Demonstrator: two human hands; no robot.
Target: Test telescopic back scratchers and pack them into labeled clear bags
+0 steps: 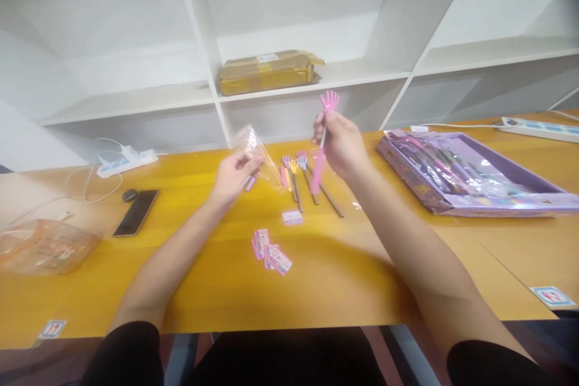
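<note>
Pink hand-topped stick (318,163): held almost upright in the right hand (342,140), fingers curled around its shaft, above and to the right of the loose sticks (297,190). With the left hand (235,176), left of the loose sticks, pinched a clear plastic sleeve (252,142), thumb and fingers nearly together. Could not tell about the purple piece (250,183) beneath that hand: gripped or lying free. Seemed only partway along: had several sticks bare and small printed cards (272,255) set out on the near side of the loose sticks; apparently had wrapped pieces (446,163) left unopened. Lay in a purple tray (402,176), right of the loose sticks, filling part of it. Well left of the loose sticks, showed an orange see-through container (49,247), contents too blurred to name. Behind the loose sticks, on a shelf, rested a taped cardboard box (266,76), contents hidden.
</note>
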